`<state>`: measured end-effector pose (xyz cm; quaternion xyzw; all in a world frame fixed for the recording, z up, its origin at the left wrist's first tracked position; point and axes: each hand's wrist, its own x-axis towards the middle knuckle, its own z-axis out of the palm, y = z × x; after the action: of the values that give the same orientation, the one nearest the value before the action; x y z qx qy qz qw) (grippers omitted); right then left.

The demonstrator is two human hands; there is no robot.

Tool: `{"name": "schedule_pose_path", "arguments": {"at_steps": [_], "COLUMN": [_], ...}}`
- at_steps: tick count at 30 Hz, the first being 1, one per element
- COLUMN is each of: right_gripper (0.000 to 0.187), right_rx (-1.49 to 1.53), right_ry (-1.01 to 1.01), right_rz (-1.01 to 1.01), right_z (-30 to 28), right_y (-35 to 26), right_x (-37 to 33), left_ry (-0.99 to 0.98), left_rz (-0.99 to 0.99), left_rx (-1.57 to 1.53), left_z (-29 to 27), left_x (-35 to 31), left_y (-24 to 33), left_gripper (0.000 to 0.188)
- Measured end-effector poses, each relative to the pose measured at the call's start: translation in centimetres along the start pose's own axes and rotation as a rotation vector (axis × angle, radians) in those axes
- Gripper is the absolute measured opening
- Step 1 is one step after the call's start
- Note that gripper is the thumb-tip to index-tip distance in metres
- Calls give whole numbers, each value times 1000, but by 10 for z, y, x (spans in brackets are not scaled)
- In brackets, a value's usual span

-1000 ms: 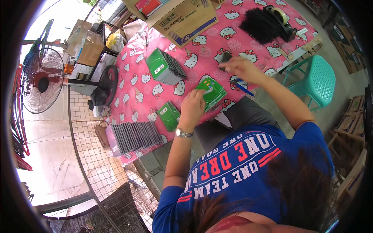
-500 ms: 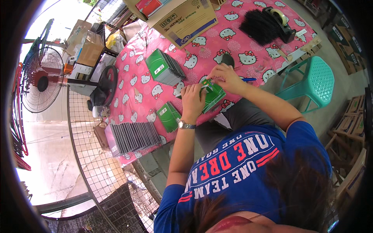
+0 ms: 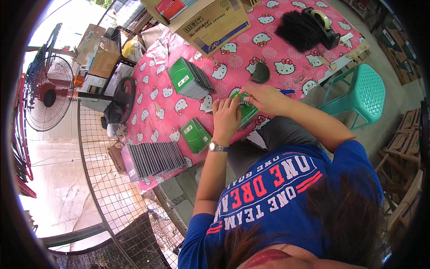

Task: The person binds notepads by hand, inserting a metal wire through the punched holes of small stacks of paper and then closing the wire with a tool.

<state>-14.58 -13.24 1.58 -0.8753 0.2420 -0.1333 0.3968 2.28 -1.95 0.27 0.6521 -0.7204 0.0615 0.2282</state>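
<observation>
Pink-covered table (image 3: 233,67), bearing a green notebook (image 3: 247,115) at its six-o'clock edge. Left hand (image 3: 227,114), at the notebook's nine o'clock, and right hand (image 3: 266,98), toward two, overlie it, fingers bent; whether either pinches anything cannot be told. Level left-hand pressure would probably best steady the right's fingerwork.

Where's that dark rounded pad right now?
In the head view, the dark rounded pad lies on the pink tablecloth, just beyond the right hand and right of the taller green-covered notebook stack.
</observation>
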Motion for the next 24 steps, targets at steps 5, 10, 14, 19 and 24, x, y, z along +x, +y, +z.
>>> {"name": "schedule_pose_path", "arguments": {"at_steps": [5,10,14,19,24], "right_gripper": [33,42,46,47,46], "right_rx": [145,-746,-202,1345,916], "right_ry": [-115,384,-72,-589,-533], "right_rz": [-15,-245,-134,-71,-58], "right_z": [-10,-2,-10,-23,-28], "right_y": [13,119,112,46,58], "right_x": [20,57,60,47,45], "left_ry": [-37,-35,62,35,3], "left_rz": [-35,20,-72,-175,-161], "left_rx": [-80,-53,42,-2,-157], "left_z": [-1,3,-4,3,4], "left_x": [-2,-6,-15,-19,-8], "left_y": [1,-9,-5,-5,1], "left_gripper": [21,21,27,33,33]}}
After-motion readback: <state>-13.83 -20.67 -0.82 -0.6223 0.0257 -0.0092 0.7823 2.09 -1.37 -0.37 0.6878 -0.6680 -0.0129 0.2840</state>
